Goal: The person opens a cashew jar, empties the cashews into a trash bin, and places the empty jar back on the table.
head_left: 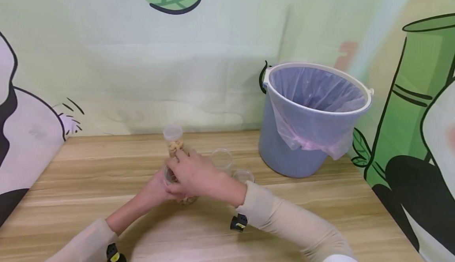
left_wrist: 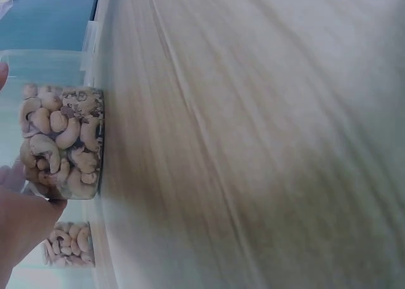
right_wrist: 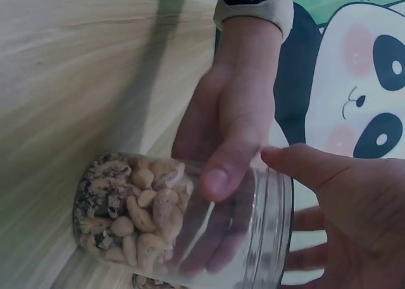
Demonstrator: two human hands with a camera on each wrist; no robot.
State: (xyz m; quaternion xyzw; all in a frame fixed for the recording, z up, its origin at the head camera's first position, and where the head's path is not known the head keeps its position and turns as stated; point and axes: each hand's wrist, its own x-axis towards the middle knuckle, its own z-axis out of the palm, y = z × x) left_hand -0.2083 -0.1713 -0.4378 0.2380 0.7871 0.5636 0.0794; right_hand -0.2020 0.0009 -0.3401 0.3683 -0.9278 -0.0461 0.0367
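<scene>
A clear jar of cashews stands on the table under both hands. Gripping its side is the left hand, its thumb lying along the wall in the right wrist view. The right hand holds the jar's rim from above, the thumb on the near edge and the fingers across the mouth. The right wrist view shows cashews and dark crumbly bits low in the jar, between the left hand and right hand. In the left wrist view, the left hand is beside the jar.
Behind the hands stands another clear container with cashews. Two clear round containers, one taller and one lower, are right of the hands. A blue-grey bucket with a pink liner stands at the back right, near the printed backdrop.
</scene>
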